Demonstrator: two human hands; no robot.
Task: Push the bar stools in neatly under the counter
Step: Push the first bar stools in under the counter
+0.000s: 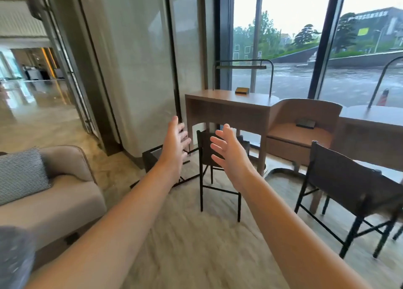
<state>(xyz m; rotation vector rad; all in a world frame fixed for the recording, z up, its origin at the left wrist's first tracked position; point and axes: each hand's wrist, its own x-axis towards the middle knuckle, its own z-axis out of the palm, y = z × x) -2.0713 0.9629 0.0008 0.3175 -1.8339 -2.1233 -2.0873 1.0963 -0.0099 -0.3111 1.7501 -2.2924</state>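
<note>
A dark bar stool (205,155) with thin black legs stands a little out from the wooden counter (220,97) by the window. A second dark stool (349,184) stands at the right, in front of another counter section (375,114). Both my arms reach forward. My left hand (174,145) is held up with straight fingers, left of the first stool's back. My right hand (229,151) is spread open in front of that stool's back. Neither hand holds anything, and I cannot tell if either touches the stool.
A beige sofa (65,192) with a striped cushion (19,173) sits at the left. A black frame side table (157,155) stands by the wall panel. A built-in wooden seat (303,134) sits between the counters. Lamps (242,67) and a small box (242,90) are on the counter.
</note>
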